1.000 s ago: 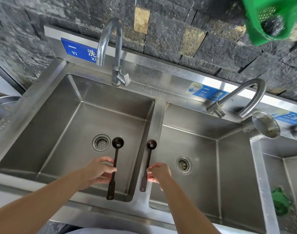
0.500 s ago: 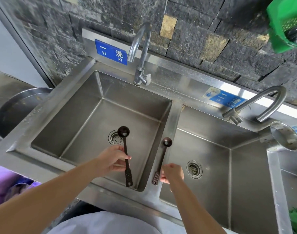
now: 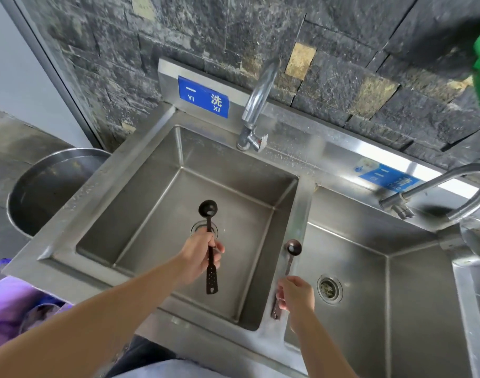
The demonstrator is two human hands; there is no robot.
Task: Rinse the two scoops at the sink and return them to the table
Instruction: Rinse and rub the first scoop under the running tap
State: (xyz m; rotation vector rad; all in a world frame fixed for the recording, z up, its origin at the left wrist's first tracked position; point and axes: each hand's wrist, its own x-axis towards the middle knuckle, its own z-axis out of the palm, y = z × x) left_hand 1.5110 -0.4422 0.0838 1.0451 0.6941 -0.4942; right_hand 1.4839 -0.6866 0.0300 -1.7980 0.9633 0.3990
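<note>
Two long-handled scoops, light stiff plastic, likely slick wet: left hand (image 3: 199, 257) pinches left scoop (image 3: 209, 241) mid-handle over left basin (image 3: 157, 214); right hand (image 3: 297, 297) grips right scoop (image 3: 292, 255) by divider (image 3: 305, 203).

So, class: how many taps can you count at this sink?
2. One tap stands behind the left basin; the second tap curves over the right basin. More may lie beyond the right edge.

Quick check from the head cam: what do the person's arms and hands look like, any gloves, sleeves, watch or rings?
Both forearms are bare up to the frame edge, with no sleeves in view. The left hand and the right hand wear no gloves. No watch, bracelet or wristband shows on either wrist, and no rings are visible on the fingers that can be seen. No markings appear on either arm.
</note>
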